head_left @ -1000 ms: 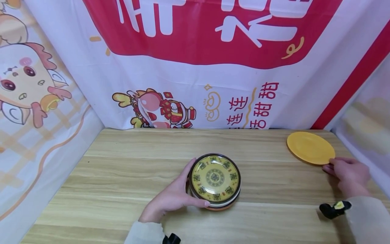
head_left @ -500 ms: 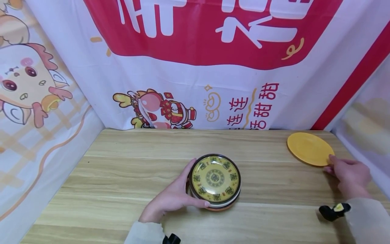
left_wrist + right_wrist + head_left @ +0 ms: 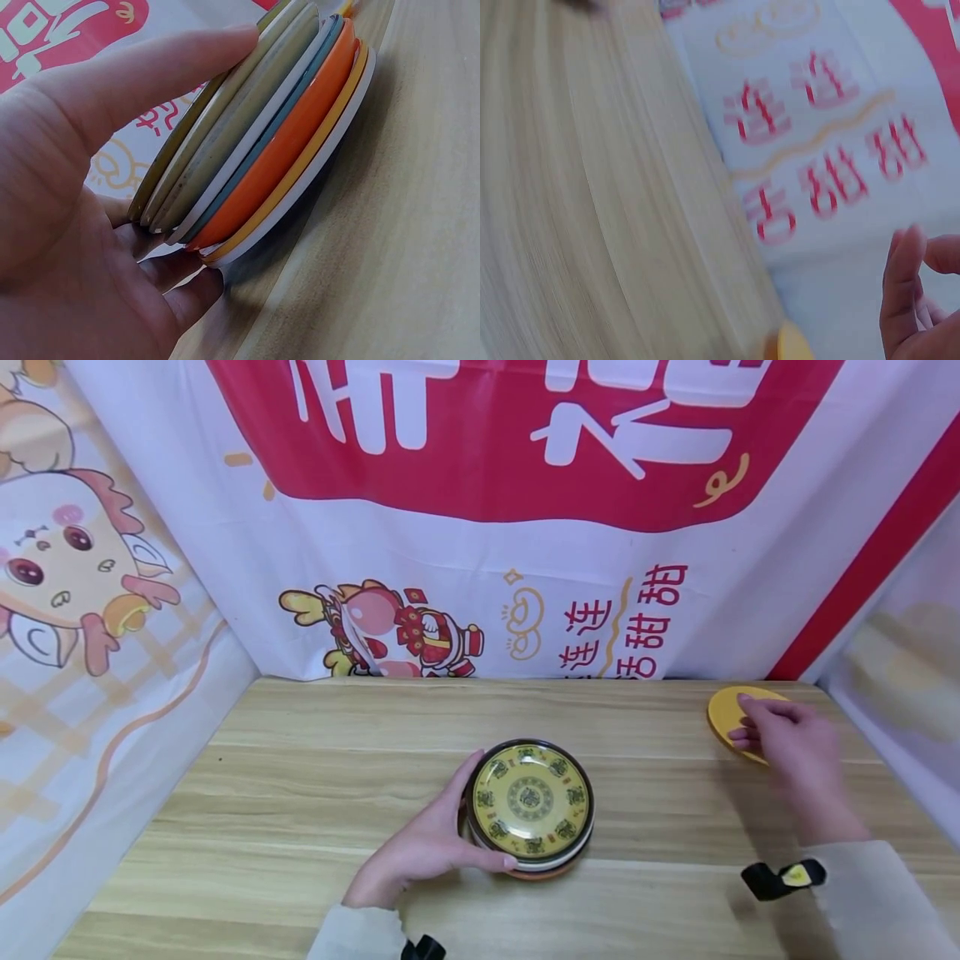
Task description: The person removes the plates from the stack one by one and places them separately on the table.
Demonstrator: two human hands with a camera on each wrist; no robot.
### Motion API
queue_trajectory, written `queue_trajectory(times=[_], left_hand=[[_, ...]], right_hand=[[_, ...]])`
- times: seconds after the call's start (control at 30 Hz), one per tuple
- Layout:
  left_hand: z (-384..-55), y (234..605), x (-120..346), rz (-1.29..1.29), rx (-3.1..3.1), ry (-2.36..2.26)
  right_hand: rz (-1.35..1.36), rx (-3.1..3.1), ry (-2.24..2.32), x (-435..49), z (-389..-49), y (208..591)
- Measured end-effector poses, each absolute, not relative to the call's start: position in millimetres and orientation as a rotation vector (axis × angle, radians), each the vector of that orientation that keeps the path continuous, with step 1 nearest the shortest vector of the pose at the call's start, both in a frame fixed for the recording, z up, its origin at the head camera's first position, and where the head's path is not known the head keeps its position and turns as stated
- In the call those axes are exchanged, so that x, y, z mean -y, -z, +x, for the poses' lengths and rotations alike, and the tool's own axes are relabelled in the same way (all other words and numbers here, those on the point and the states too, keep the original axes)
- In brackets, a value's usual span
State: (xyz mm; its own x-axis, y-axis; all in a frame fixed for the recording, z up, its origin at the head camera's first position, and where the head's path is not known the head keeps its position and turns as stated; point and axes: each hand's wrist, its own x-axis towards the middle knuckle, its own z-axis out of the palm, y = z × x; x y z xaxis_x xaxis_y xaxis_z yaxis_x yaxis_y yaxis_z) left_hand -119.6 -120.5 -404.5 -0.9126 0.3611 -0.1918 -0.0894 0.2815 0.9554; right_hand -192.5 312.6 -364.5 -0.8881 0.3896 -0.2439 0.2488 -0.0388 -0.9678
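My left hand (image 3: 427,852) grips the left side of a stack of plates (image 3: 528,797) on the table. The topmost plate is yellow with a dark rim and dragon-like patterns. Layered edges show in the left wrist view, among them an orange plate (image 3: 289,150), with the thumb on one side and fingertips along the other. At the back right lies a flat yellow plate (image 3: 726,714), partly hidden behind my right hand (image 3: 798,743). That hand hovers over it with loosely bent fingers and nothing between them. The right wrist view catches only the plate's edge (image 3: 793,345).
The wooden table (image 3: 315,760) ends at the back against a white and red printed cloth (image 3: 480,552). Another printed cloth (image 3: 90,693) hangs along the left side, and a pale one (image 3: 907,693) along the right.
My right hand has let go of the yellow plate's near right edge and moved left above it. The plate stays at the back right. My left hand and the stack have not moved.
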Motion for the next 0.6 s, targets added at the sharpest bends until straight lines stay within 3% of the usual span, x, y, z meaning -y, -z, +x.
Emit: queue_trajectory(times=[0.6], left_hand=[[-120.9,411.2,125.4,0.286,-2.191,-1.679]], right_hand=[[-0.266,2.559,-2.046,-209.7,-170.3,381.4]])
